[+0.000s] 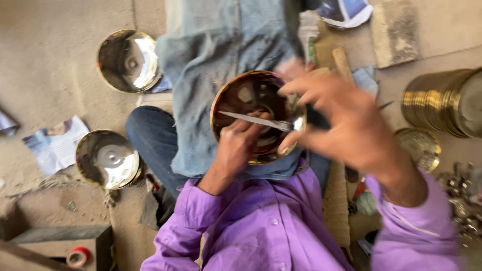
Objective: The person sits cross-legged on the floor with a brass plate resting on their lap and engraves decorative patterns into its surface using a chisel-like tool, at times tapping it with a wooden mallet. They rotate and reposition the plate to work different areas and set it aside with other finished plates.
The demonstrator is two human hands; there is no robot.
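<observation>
Far left: 2 shiny brass bowls sit on the dusty floor, 1 upper (pixel 128 60) and 1 lower (pixel 107 158), both round, mirror-smooth and with nothing in them; a crumpled paper (pixel 54 144) lies beside the lower one.
Lap: a faded blue cloth (pixel 221 60), soft and worn, is spread over my legs.
Centre bowl (pixel 257 115): round polished brass, dark reflective inside, resting on the cloth in my lap.
My left hand (pixel 236 145): closed on a thin flat metal tool (pixel 253 119), its blade lying across the bowl's inside.
My right hand (pixel 341 120): fingers spread loosely, fingertips on the bowl's right rim.
Far right: a stack of brass discs (pixel 442 100), ridged at the edges.
</observation>
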